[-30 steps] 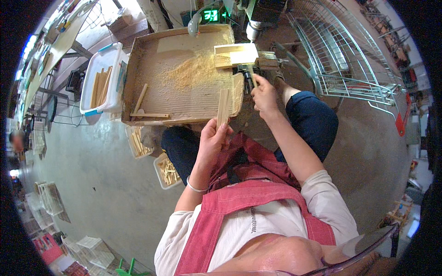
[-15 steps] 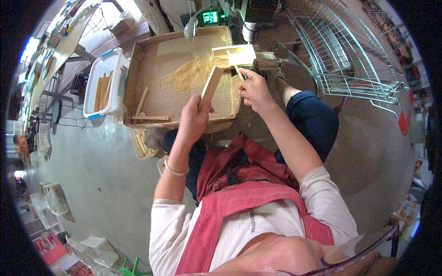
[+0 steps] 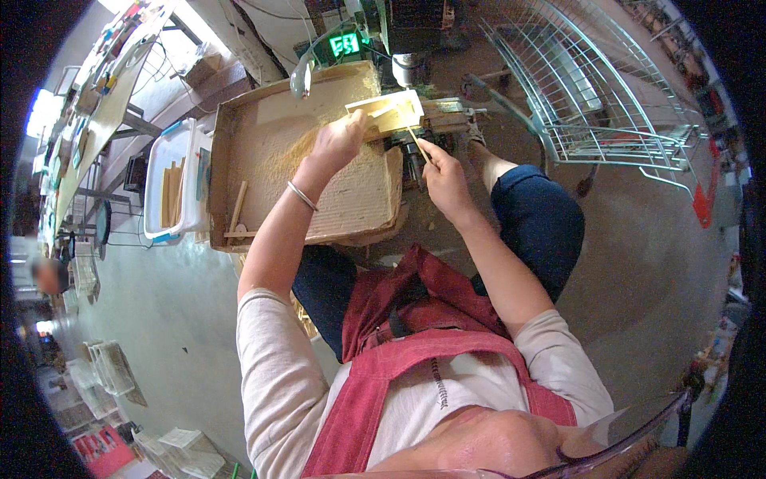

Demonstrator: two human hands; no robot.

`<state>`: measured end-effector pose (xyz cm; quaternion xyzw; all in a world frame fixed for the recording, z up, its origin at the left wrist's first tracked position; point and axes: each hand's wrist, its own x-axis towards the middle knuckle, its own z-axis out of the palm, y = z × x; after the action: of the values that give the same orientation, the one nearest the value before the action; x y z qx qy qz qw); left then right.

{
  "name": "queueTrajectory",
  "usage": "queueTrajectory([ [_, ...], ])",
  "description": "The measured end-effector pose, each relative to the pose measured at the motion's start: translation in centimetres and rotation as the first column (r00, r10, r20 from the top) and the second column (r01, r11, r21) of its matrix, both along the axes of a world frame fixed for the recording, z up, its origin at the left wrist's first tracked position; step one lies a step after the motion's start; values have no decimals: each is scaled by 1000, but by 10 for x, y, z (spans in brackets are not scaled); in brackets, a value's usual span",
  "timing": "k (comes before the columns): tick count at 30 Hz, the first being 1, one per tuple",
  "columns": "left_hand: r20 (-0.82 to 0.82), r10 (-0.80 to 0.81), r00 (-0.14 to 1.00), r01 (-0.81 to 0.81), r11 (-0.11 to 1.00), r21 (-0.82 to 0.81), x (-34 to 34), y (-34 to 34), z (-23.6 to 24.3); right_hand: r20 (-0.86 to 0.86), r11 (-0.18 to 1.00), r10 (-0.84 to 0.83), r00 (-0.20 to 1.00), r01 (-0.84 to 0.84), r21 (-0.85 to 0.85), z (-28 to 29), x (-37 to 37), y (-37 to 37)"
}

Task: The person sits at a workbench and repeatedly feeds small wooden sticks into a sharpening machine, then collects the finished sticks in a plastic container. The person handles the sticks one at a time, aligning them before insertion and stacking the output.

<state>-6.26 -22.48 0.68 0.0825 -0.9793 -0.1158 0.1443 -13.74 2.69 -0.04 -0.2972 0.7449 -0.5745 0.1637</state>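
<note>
At far R corner of shallow cardboard box: small pale tray, brightly lit, open on top. L hand reaches across box, fingers bent together at tray's L end; glare + angle hide the tips, can't tell if they're clamped on anything. R hand on near side of tray, thumb + fingers pinched on thin wood stick. Stick slants up-L, far tip at tray's near edge; touching or just short, can't tell.

Sawdust in box, just beside L wrist. Two loose sticks in box's near L corner. L of box: white plastic bin w/ blue latches, wood strips inside. Dark machine beyond tray. Bulb lamp nr box's far edge, green lit display behind. Wire cart off R, well apart from hands.
</note>
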Motion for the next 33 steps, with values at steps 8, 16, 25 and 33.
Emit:
queueTrajectory([
  [8,-297,132,946,-199,958,-208,-4,16,23,12,1000,-14,1000,14,23,1,1,-6],
  [16,-116,18,993,-52,952,-301,-66,8,19,-92,998,-41,995,36,-52,-16,-2,-9],
  [25,-97,142,985,-165,940,-300,-79,19,18,43,997,-45,998,48,-63,-13,-3,-10],
  [33,-237,709,664,-650,704,286,8,-15,-38,38,994,-49,998,52,-91,-18,-3,-14],
])
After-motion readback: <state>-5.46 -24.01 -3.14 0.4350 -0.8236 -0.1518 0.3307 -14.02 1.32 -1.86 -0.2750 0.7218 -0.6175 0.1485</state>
